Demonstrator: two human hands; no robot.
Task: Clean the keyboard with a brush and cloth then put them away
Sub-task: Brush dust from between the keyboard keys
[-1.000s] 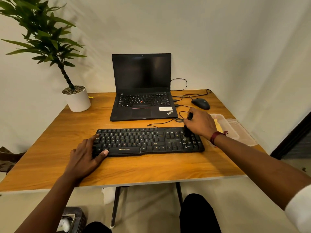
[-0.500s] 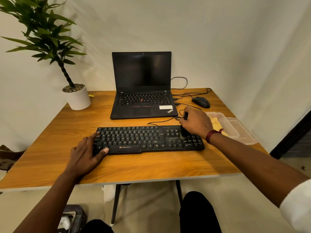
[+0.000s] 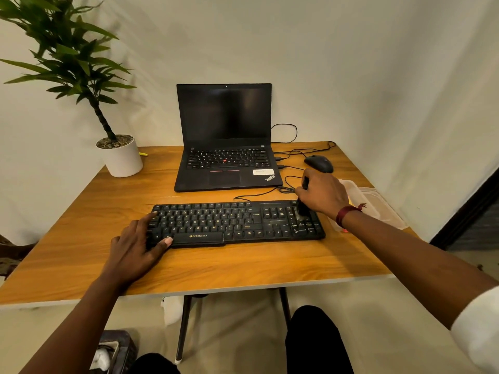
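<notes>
**A:** Which step is being worked on here?

**B:** The brushing, I'd judge. The right hand (image 3: 322, 194) is curling its fingers round a small dark-handled brush (image 3: 302, 210). The bristles are touching the number-pad keys directly beneath that hand, at the right end of the black plastic full-size keyboard (image 3: 229, 224).

**A:** And the other hand?

**B:** The left hand (image 3: 135, 247) is lying flat with its fingers spread over the keyboard's left end, the thumb pressing against the front edge near the space bar. It seems to be steadying the board on the orange wood-grain worktop (image 3: 243, 265).

**A:** What is the next move calling for?

**B:** Probably sweeping the bristles along the key rows toward the left hand, lightly enough that no key is being levered up. The wiping is not yet begun. Just beyond the right wrist a clear plastic tub (image 3: 378, 203) is sitting, with a sliver of yellow showing inside that I take for the cloth (image 3: 350, 202).

**A:** Is any writing legible?

**B:** The space bar, beside the left thumb, is showing "ZEBRONICS" in gold. Past both hands, the open black laptop (image 3: 225, 147) is carrying a slanted "ThinkPad" mark at its palm-rest corner. The white sticker next to it is too small to read. A black corded mouse (image 3: 318, 163) is resting just beyond the right hand.
</notes>
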